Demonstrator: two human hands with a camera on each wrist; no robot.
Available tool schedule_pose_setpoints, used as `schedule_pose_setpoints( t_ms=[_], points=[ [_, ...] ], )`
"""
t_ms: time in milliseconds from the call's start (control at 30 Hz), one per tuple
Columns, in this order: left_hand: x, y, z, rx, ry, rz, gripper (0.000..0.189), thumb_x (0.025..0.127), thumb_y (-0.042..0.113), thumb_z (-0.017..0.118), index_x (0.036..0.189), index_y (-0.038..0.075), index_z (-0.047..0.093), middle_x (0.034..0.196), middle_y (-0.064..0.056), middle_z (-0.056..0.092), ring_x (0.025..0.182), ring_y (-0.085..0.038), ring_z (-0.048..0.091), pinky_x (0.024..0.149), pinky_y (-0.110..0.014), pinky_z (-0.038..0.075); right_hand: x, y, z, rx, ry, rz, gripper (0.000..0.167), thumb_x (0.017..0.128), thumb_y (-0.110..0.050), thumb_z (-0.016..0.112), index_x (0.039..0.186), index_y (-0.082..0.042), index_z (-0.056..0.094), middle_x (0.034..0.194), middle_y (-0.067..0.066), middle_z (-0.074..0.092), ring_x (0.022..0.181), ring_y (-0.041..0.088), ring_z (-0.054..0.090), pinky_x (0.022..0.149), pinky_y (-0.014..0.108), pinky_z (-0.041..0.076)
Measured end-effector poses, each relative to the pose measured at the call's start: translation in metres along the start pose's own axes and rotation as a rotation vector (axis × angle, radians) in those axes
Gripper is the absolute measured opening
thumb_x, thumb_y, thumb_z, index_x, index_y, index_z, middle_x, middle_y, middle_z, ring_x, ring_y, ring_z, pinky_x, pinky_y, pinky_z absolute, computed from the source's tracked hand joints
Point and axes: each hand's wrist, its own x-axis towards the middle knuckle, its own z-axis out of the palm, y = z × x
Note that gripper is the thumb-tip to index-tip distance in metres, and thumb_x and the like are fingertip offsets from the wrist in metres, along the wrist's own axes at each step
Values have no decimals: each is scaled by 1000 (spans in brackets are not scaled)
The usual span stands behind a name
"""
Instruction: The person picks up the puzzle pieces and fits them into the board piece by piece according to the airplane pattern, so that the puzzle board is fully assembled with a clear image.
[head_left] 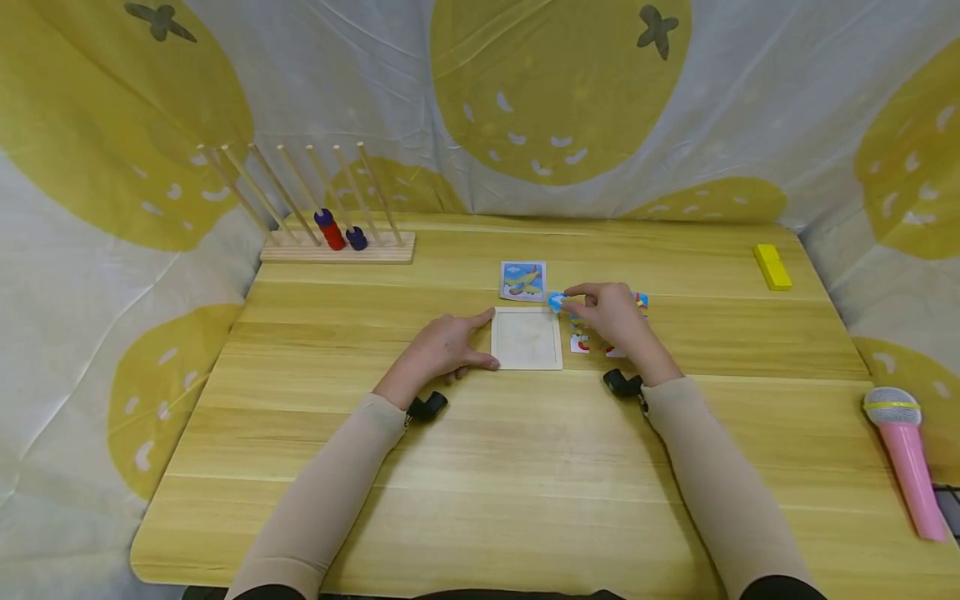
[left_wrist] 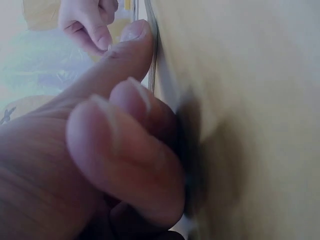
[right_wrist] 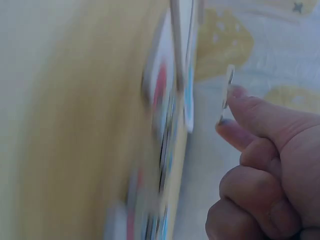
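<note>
My right hand (head_left: 611,312) pinches a small blue-and-white jigsaw piece (head_left: 556,301) between thumb and forefinger, raised near the top right corner of a square wooden puzzle tray (head_left: 527,340). In the right wrist view the piece (right_wrist: 226,92) appears edge-on, with the other fingers folded. My left hand (head_left: 442,346) touches the tray's left side, forefinger at the upper corner and thumb at the lower one. Several loose jigsaw pieces (head_left: 580,343) lie right of the tray, partly hidden by my right hand. A picture card of a yellow airplane (head_left: 523,281) lies just behind the tray.
At the back left stands a wooden peg rack (head_left: 337,250) with red and dark blue beads. A yellow block (head_left: 772,267) lies at the back right. The pink microphone (head_left: 907,467) lies along the table's right edge. A patterned cloth (head_left: 480,83) hangs behind.
</note>
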Motion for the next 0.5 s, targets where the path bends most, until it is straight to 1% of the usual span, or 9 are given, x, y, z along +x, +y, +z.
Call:
schedule_pose_setpoints(
  t_ms=[100,200,333,400,500],
  points=[
    [0,1,0,-24,-15,-14,99,89,52,82,169,29,30,48,2,61,38,-15,55,48,-30,53,1,-17,16,-12,-19,-40,34,101,-35,74,125,-10,79,57,-3,45,49,13,38,55,29,34],
    [-1,1,0,-15,-11,-13,98,89,53,82,169,29,31,49,2,62,39,-15,57,49,-30,53,4,-33,32,-53,-35,-98,32,101,-35,75,123,-12,81,57,-3,45,51,13,40,56,28,33],
    [-1,1,1,12,0,2,97,88,55,81,168,30,32,49,2,61,39,-15,58,51,-29,52,7,-46,46,-129,-53,-167,31,101,-33,74,123,-12,81,60,-2,50,55,11,41,55,26,33],
    [-1,2,2,25,1,11,97,89,56,81,168,29,32,49,2,61,39,-14,58,51,-29,51,7,-49,51,-162,-59,-177,32,101,-33,74,124,-11,80,62,-1,54,56,11,44,55,25,34],
    [-1,2,1,35,4,14,97,88,56,81,168,28,32,49,3,61,39,-14,57,51,-28,51,7,-51,54,-185,-56,-173,35,101,-33,75,127,-10,78,64,0,56,56,11,45,55,25,35]
  ],
)
